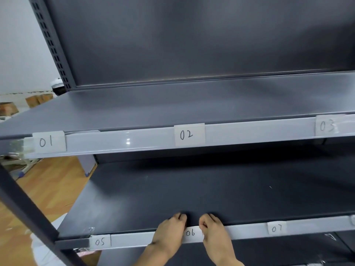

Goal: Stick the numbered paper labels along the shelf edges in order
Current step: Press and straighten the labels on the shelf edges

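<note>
Paper label 06 [190, 233] is showing between my left hand [170, 232] and right hand [214, 232]. Both are pressing its ends, hiding them; fingertips curling over the shelf edge [247, 227].

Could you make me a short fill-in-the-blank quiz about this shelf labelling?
1. Both hands, the left hand and the right hand, press on the label numbered ____.
2. On the upper shelf edge, the middle label reads ____.
3. Label 05 sits to the ____ of the hands in the picture.

Missing words: 06; 02; left
</note>
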